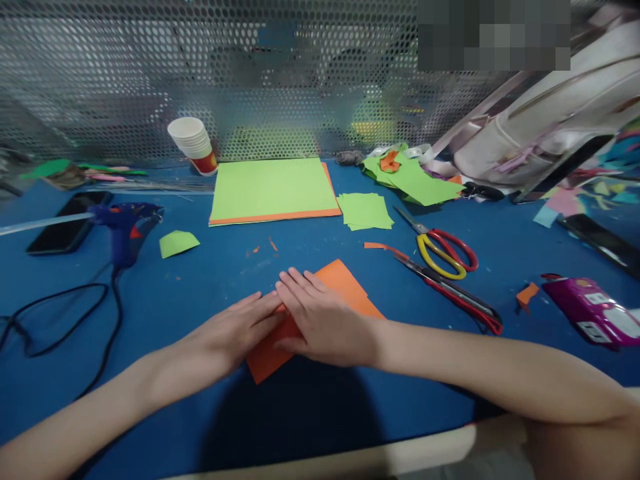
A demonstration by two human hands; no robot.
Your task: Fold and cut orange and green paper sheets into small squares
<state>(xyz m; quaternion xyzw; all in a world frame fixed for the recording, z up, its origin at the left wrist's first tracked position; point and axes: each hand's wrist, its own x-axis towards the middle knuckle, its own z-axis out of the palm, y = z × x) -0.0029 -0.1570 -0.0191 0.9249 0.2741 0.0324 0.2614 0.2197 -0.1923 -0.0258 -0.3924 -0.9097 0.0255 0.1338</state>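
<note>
An orange sheet of paper (345, 287) lies at an angle on the blue tabletop in front of me. It seems to be folded, with a stepped edge at the right. My right hand (325, 320) rests flat across its middle, fingers stretched out. My left hand (245, 330) lies on the paper's left side, fingers extended, its tips meeting those of the right hand. Both hands hide much of the sheet; one orange corner shows below them. Small orange scraps (273, 244) are scattered just beyond the paper.
Scissors (443, 253) and a utility knife (450, 290) lie to the right. Green sheets (275, 190), small green squares (367, 211) and paper cups (195, 147) stand along the back. At left are a blue glue gun (124, 230) with its cord and a phone (70, 223).
</note>
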